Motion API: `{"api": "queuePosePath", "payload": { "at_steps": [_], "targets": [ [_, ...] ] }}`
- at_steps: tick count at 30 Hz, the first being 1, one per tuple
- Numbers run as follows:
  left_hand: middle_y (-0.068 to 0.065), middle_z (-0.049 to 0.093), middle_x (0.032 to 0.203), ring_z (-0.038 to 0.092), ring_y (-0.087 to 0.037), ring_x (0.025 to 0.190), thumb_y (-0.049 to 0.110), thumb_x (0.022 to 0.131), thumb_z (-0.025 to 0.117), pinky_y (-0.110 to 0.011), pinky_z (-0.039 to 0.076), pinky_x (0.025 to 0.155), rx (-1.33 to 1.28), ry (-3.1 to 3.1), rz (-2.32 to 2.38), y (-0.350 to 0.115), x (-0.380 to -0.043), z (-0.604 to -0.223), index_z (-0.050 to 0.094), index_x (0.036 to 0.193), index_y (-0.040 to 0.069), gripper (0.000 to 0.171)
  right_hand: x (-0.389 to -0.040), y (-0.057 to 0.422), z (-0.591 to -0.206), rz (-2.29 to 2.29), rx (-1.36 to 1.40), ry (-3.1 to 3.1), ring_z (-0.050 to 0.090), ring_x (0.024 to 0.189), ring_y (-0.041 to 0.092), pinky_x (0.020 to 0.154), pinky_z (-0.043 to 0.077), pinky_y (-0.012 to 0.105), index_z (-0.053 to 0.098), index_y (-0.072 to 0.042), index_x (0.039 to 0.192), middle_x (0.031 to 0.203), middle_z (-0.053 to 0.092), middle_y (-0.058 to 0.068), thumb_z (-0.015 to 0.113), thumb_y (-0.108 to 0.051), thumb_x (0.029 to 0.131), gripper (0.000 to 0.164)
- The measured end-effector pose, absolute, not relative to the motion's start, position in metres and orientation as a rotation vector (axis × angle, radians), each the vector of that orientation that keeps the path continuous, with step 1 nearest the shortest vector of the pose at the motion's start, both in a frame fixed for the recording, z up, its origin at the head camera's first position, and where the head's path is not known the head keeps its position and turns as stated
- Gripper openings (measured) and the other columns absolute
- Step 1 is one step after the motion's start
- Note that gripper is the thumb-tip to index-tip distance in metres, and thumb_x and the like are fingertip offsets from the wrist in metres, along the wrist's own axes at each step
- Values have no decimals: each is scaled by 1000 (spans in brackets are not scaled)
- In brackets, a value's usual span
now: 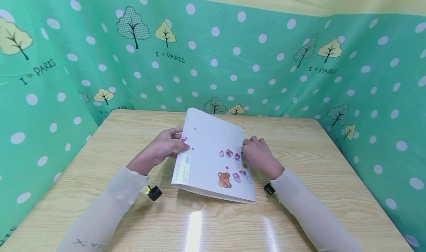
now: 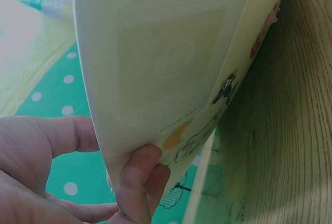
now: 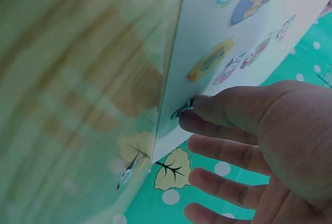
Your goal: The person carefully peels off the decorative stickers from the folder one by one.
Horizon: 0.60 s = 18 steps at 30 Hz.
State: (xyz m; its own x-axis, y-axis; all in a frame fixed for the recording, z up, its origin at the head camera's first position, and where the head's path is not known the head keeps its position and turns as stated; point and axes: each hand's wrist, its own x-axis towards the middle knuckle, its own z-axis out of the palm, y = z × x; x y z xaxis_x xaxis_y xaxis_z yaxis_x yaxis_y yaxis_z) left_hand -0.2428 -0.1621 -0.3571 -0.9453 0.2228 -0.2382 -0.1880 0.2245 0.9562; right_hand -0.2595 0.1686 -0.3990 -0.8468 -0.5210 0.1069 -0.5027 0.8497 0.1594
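Observation:
A white clip file folder (image 1: 208, 141) stands tilted over the table, its lower edge parted slightly. Along its left spine my left hand (image 1: 163, 146) grips it, thumb on the front cover and fingers around the back. In the left wrist view fingertips (image 2: 142, 167) press the cover marked CLIP FILE. My right hand (image 1: 261, 155) is at the folder's right edge. Thumb and index finger pinch a small sticker (image 3: 179, 112) at the cover there, while the other fingers (image 3: 228, 151) extend loosely. Cartoon stickers, including a brown bear sticker (image 1: 224, 180), dot the front cover.
The wooden table (image 1: 133, 215) reflects two bright light strips near its front. A green polka-dot curtain (image 1: 213, 59) with trees and lettering hangs behind and at both sides. Small black wrist cameras (image 1: 154, 193) are strapped at the sleeves.

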Motion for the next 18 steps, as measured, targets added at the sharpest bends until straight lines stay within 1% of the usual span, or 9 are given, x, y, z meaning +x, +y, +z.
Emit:
{"api": "queuePosePath", "payload": {
  "at_steps": [7, 10, 14, 18],
  "targets": [
    [-19, 47, 142, 65, -31, 106, 2, 90, 72, -37, 57, 76, 25, 2183, 1774, -161, -242, -355, 28, 160, 7, 83, -261, 168, -400, -252, 839, -2821, 57, 85, 28, 76, 52, 47, 79, -10, 90, 89, 67, 4, 70, -16, 94, 12],
    [-19, 47, 142, 65, -31, 106, 1, 90, 71, -37, 57, 75, 23, 2180, 1773, -161, -241, -355, 28, 160, 7, 82, -263, 167, -401, -275, 846, -2819, 57, 84, 27, 76, 52, 47, 79, -10, 91, 89, 67, 4, 69, -15, 95, 12],
    [-20, 46, 142, 65, -30, 105, 1, 90, 71, -36, 57, 74, 31, 2172, 1781, -162, -242, -356, 27, 160, 6, 83, -265, 168, -401, -287, 840, -2837, 58, 87, 28, 80, 53, 48, 79, -10, 96, 96, 69, 6, 70, -17, 96, 12],
    [-21, 46, 141, 65, -30, 104, 1, 91, 71, -35, 56, 74, 38, 2158, 1790, -163, -243, -356, 27, 160, 6, 83, -266, 169, -399, -267, 823, -2872, 61, 95, 30, 86, 53, 53, 77, -7, 102, 107, 69, 9, 68, -19, 97, 16]
  ]
}}
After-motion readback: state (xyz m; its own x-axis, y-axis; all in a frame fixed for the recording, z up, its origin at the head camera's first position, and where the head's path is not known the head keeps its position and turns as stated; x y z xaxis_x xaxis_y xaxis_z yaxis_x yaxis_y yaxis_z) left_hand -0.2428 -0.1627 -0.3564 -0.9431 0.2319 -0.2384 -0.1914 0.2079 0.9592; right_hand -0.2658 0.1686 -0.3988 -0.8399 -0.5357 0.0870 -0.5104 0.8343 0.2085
